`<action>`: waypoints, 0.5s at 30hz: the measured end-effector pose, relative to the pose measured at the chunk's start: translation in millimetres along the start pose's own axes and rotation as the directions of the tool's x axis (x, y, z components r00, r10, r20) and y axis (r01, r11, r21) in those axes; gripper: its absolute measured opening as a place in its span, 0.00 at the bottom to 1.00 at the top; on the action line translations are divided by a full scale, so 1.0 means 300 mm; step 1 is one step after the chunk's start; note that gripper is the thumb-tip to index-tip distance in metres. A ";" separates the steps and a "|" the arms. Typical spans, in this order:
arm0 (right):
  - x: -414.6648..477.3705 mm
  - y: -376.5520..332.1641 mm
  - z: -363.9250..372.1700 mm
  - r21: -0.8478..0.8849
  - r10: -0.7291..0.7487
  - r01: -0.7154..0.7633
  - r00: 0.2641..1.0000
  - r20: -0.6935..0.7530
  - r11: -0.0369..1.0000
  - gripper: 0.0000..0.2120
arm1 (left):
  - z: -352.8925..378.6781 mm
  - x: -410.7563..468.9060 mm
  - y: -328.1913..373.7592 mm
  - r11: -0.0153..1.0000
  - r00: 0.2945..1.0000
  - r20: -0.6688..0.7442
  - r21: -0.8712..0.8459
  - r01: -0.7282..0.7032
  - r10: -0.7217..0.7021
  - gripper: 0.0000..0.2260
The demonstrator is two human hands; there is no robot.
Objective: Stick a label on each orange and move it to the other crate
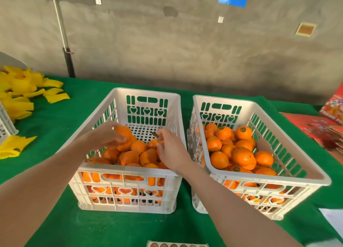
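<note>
Two white plastic crates stand side by side on a green cloth. The left crate [118, 169] holds several unlabelled oranges. My left hand [105, 135] grips one orange [124, 132] lifted above that pile. My right hand [170, 150] hovers over the same crate and pinches a small dark round label [155, 134] at its fingertips, a short gap to the right of the held orange. The right crate [274, 178] holds several oranges, some showing round labels on top, such as one at the back [243, 132].
A sheet of round labels [176, 244] lies at the table's front edge. Yellow foam nets [20, 91] are heaped at the left, beside part of another white crate [5, 124]. Red cartons [323, 128] lie at the right. A grey wall runs behind the table.
</note>
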State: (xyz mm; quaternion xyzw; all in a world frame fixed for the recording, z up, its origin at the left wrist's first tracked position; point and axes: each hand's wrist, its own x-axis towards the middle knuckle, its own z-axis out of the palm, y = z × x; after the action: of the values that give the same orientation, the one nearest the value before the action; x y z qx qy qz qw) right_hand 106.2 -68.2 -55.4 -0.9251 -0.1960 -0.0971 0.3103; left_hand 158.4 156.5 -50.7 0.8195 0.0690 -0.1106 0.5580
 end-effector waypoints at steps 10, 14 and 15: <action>-0.098 0.004 -0.142 0.732 0.188 -0.038 0.974 -0.124 0.680 0.06 | 0.197 -0.310 0.129 0.736 0.936 0.219 -0.674 -0.059 0.276 0.33; -0.192 0.018 -0.247 0.708 0.048 0.050 0.992 -0.118 0.704 0.07 | 0.319 -0.373 0.176 0.661 0.919 0.277 -0.750 0.024 0.281 0.33; -0.216 0.026 -0.269 0.689 0.018 0.069 0.993 -0.118 0.721 0.07 | 0.358 -0.386 0.198 0.700 0.939 0.261 -0.713 0.033 0.222 0.33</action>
State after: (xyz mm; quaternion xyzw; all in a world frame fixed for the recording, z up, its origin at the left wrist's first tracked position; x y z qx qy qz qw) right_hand 46.3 -143.0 -15.4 -0.7323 -0.2125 -0.0747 0.6426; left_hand 49.5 36.0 -5.2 0.5143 -0.0305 -0.1808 0.8378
